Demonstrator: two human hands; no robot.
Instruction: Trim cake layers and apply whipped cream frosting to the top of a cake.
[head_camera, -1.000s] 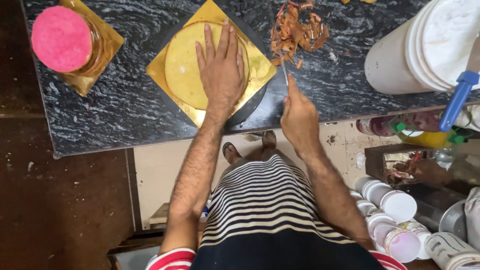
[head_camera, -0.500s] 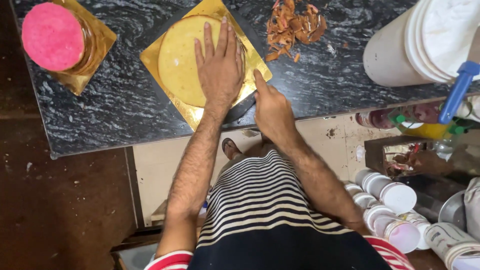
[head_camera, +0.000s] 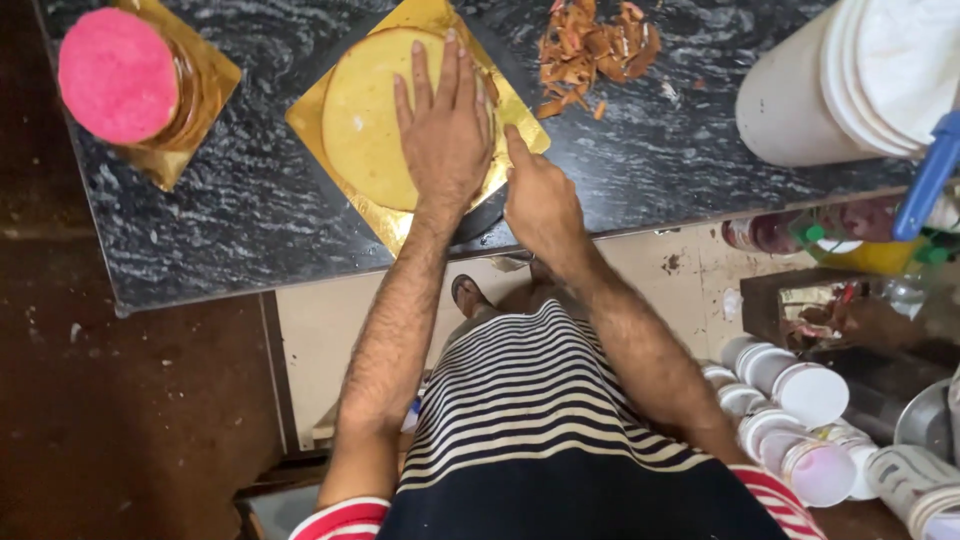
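Left hand (head_camera: 445, 135) lies flat, fingers spread, on the round yellow cake layer (head_camera: 375, 115) at upper centre of the surface (head_camera: 250, 220). Right hand (head_camera: 540, 200), fingers curled, touches the layer's right edge; any grasp cannot be told.

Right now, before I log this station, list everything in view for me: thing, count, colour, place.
yellow cake layer: one, pale yellow, on the centre gold board, under the left hand
gold board: one, gold, centre of the counter
pink cake: one, pink top, on a second gold board at the far left
cake trimmings: one pile, brown-orange, on the counter right of the yellow layer
counter: one, black marbled stone
white bucket: one, white, right end of the counter
white lidded tubs: several, white, lower right, below the counter
left hand: flat on the yellow cake layer, fingers spread
right hand: at the cake's right edge; what it holds cannot be seen
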